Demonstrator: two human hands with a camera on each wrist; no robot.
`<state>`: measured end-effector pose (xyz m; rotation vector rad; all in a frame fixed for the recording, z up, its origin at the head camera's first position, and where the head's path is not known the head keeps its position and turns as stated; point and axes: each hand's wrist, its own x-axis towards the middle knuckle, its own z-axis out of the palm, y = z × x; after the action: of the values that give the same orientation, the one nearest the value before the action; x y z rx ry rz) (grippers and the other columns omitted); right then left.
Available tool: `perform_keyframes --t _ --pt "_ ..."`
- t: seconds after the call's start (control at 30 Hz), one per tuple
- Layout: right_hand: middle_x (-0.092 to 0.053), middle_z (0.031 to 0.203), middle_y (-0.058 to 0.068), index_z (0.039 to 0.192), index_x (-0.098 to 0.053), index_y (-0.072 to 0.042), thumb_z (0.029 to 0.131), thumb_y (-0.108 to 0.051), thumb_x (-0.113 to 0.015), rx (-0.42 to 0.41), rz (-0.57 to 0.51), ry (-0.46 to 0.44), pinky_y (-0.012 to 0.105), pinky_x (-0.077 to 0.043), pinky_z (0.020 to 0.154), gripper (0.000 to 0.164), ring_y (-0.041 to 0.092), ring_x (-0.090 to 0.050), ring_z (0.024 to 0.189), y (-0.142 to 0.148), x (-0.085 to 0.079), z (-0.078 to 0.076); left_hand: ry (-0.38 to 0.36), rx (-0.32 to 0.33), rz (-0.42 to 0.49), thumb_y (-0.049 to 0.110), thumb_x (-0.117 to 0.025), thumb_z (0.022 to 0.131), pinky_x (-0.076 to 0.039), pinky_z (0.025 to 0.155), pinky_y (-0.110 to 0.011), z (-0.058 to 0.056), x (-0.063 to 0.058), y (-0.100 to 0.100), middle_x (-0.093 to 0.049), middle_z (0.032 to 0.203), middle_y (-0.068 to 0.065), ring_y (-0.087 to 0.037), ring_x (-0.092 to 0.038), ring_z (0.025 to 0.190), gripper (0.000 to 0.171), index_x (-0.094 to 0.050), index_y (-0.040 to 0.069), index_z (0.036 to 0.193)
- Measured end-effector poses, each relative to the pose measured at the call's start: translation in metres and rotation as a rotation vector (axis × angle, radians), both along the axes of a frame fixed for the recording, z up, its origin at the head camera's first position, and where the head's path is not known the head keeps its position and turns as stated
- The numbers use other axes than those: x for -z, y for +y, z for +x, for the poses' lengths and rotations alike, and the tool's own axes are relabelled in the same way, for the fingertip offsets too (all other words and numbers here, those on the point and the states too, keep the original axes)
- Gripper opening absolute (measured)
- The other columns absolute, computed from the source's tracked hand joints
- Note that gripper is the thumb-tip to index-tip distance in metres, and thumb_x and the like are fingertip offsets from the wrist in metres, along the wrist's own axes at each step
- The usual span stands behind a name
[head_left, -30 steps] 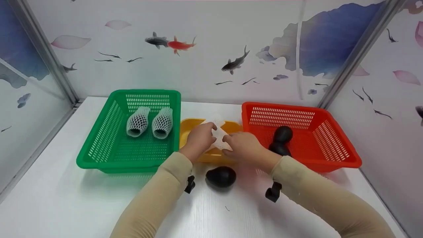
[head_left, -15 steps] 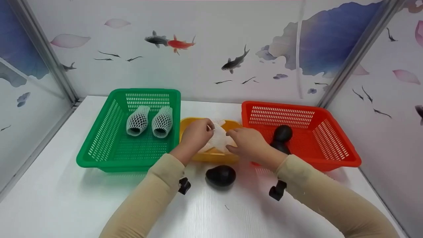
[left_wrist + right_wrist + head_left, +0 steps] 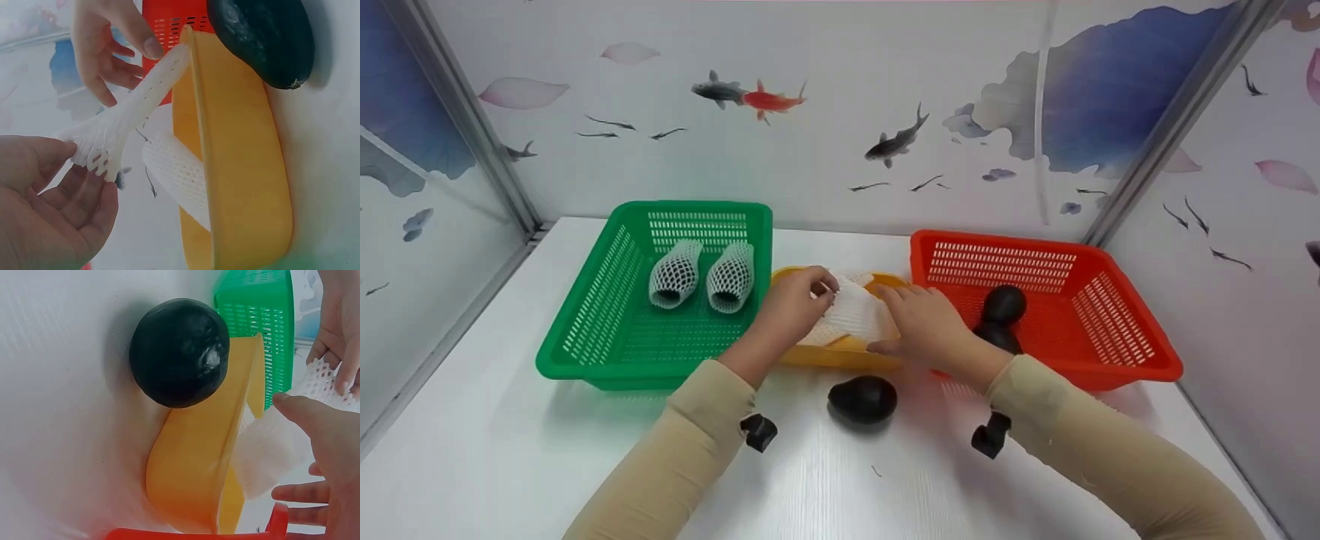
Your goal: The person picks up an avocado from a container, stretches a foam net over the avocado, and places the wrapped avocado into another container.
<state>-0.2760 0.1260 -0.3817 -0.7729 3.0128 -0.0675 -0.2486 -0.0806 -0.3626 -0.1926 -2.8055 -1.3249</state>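
My left hand pinches one end of a white foam net sleeve between thumb and fingers, above the yellow basket. The sleeve slants toward the basket rim in the left wrist view. My right hand is beside the sleeve's other end, thumb and fingers spread; whether it touches the sleeve is hard to tell. More white net sleeves lie in the yellow basket. On the table in front of it lies a glossy black pear-shaped fruit, touched by neither hand.
At left stands a green basket holding two net-wrapped dark fruits. A red basket at right holds black rounded fruits, partly hidden by my right forearm. Printed wall panels close off the back and sides.
My left hand has moved left and slightly nearer me, holding the sleeve. My right hand's fingers have spread beside the sleeve. The fruits and baskets stay where they were.
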Motion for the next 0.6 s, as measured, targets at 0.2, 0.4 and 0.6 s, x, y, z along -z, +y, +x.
perform_keyframes --t 0.2,0.4,0.6 --pt "-0.050 0.143 0.008 0.148 -0.038 -0.017 0.078 -0.052 -0.077 -0.004 -0.054 -0.028 0.050 -0.032 0.109 0.087 0.030 -0.047 0.127 -0.003 -0.001 0.002 0.000 0.024 0.080 0.013 -0.061 0.097 -0.053 0.076 -0.029 0.004 -0.002 -0.007 -0.065 0.101 -0.003 -0.021 -0.058 0.089 0.009 -0.067 0.013 0.104" --pt "-0.053 0.139 0.006 0.144 -0.043 -0.017 0.083 -0.045 -0.074 -0.023 -0.086 -0.020 0.049 -0.034 0.107 0.074 0.029 -0.050 0.123 -0.004 -0.005 0.006 0.051 -0.015 0.052 0.017 -0.064 0.094 -0.053 0.080 -0.029 0.013 -0.005 -0.010 -0.063 0.100 -0.002 -0.019 -0.058 0.091 0.017 -0.063 0.014 0.111" --pt "-0.060 0.129 0.006 0.135 -0.051 -0.016 0.085 -0.041 -0.075 -0.053 -0.087 0.020 0.045 -0.039 0.102 0.061 0.027 -0.054 0.113 -0.007 -0.007 0.014 0.346 0.006 -0.175 0.031 -0.072 0.088 -0.046 0.095 -0.033 0.026 -0.007 -0.010 -0.055 0.120 -0.007 -0.022 -0.052 0.108 0.045 -0.057 0.012 0.126"
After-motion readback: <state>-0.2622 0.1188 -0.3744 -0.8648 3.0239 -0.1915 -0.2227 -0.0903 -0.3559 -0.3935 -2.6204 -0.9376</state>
